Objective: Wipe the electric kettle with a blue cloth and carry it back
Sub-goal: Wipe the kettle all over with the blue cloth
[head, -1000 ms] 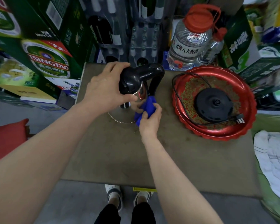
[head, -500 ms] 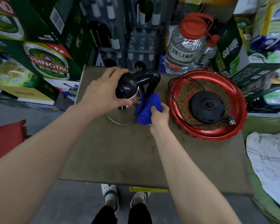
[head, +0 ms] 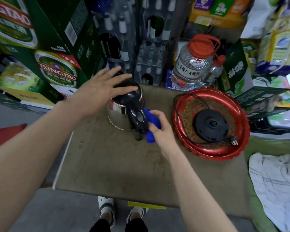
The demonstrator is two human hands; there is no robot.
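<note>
1. At far left, we see green Tsingtao beer cartons (head: 57, 74) stacked beside the worn brown table (head: 107, 164).
2. The person's left hand (head: 100, 92) lies flat on the black lid (head: 131, 96) of the electric kettle (head: 117, 114), fingers straight and spread, gripping nothing.
3. The kettle stands upright on the table's far half, left of centre, its steel body shining and its black handle (head: 138, 119) turned toward us.
4. The blue cloth (head: 151, 118) is bunched against the handle's right side, touching it.
5. The right hand (head: 161, 129) curls round the cloth, fingers and thumb gripping it and pressing it to the handle.
6. Just right of the hands, a red tray (head: 216, 154) sits on the table and carries the round black kettle base (head: 211, 127), apart from the kettle.
7. Behind the tray we see a clear jug (head: 191, 67) with a red cap.
8. At far right, a crumpled white cloth (head: 278, 181) lies beside the table.
</note>
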